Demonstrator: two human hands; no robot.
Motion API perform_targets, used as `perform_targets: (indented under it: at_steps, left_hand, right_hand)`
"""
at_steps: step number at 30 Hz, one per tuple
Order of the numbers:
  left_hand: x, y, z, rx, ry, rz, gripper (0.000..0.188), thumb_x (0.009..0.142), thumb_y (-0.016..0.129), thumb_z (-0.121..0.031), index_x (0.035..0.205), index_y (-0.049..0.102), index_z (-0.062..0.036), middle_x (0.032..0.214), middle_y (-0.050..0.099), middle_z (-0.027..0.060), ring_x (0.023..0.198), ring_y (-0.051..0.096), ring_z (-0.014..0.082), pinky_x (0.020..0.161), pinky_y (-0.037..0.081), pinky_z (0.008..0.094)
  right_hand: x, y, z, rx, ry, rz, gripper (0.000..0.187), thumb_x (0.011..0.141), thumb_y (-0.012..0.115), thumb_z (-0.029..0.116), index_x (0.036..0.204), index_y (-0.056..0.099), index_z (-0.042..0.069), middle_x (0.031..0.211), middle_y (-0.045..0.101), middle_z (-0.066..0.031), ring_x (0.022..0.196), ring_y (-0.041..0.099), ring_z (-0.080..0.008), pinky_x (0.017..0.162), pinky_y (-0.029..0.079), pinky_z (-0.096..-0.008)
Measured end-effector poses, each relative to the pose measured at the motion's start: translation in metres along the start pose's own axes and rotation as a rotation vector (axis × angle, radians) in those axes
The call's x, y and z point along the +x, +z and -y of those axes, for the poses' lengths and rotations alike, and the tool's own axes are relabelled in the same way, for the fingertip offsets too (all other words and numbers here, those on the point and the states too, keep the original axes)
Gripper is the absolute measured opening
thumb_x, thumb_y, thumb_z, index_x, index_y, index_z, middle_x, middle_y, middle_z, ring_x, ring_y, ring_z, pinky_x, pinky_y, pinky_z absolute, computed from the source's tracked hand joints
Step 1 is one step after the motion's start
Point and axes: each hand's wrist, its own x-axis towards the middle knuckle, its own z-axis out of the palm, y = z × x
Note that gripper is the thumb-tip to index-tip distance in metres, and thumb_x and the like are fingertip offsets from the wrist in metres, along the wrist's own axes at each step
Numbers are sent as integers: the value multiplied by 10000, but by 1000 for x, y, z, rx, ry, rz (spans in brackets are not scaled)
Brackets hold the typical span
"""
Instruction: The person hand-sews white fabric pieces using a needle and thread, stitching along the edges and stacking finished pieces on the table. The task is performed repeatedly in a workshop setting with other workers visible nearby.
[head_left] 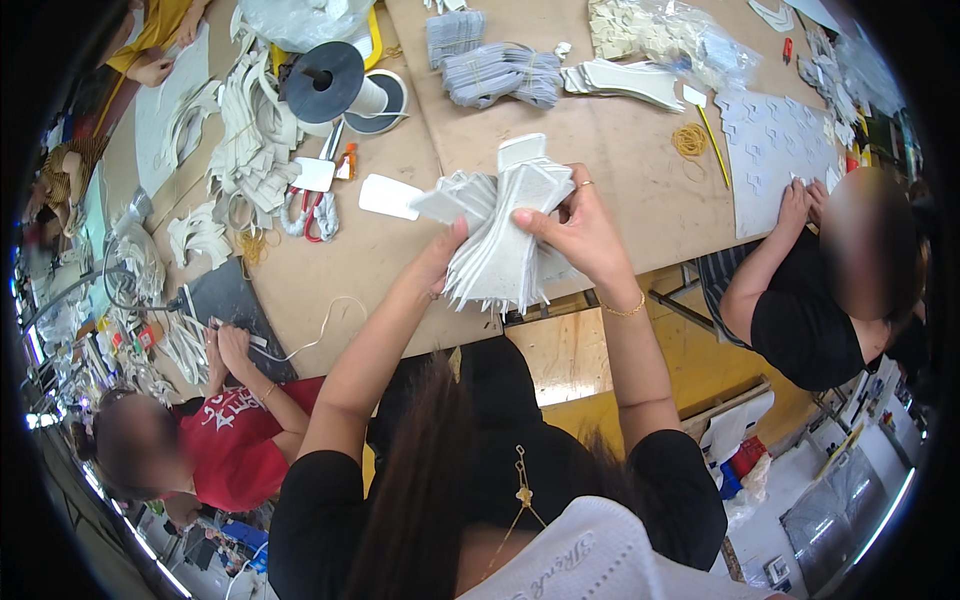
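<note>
Between my two hands is a fanned stack of white cut pieces [510,240], flat strips that widen toward their ends and look like fabric or foam. My right hand [582,225] grips the stack at its waist, thumb on top and fingers behind. At the stack's left side my left hand [444,258] is curled against the pieces, its fingers mostly hidden behind them. More grey-white pieces [462,200] lie crosswise behind the fanned ones. A white rounded card-like piece [390,197] lies on the table just left of the stack.
Bundled grey pieces [500,75] lie at the table's [640,190] far side. A thread spool [326,85], scissors [322,215] and heaped white strips [250,140] are left. Rubber bands [689,140] and a yellow pencil [714,148] are right. Co-workers sit on both sides.
</note>
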Motion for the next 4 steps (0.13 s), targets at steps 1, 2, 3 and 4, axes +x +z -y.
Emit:
perform_targets:
  at_steps: [1,2,3,4]
  left_hand:
    - [-1,-1,-1,70,38,68,1071,749,854,-509,1512,330,31,1419,545,214,1279,587,321,1076,507,459]
    - [-1,-3,-7,150,-115,-18,1050,720,912,-369,1510,338,17,1425,547,188,1260,602,317,1059,518,442]
    - [0,-1,-7,194,-37,14,1066,730,903,-375,1528,306,5,1462,509,187,1315,550,327,1079,494,459]
    - [-2,4,-4,257,18,14,1083,740,895,-381,1545,274,-7,1498,472,187,1370,498,336,1099,469,477]
  right_hand:
    - [1,0,2,-43,66,-15,722,828,866,278,1286,389,-12,1204,607,-179,1070,634,-197,934,530,-349]
    - [2,-1,5,-164,32,43,735,835,855,314,1296,386,-16,1200,609,-190,1083,634,-210,942,529,-357]
    - [3,-3,10,-292,40,87,750,842,844,350,1306,384,-19,1196,611,-201,1096,634,-224,951,529,-364]
    - [4,-4,17,-420,40,131,767,849,832,386,1316,381,-22,1192,612,-211,1109,633,-238,960,528,-371]
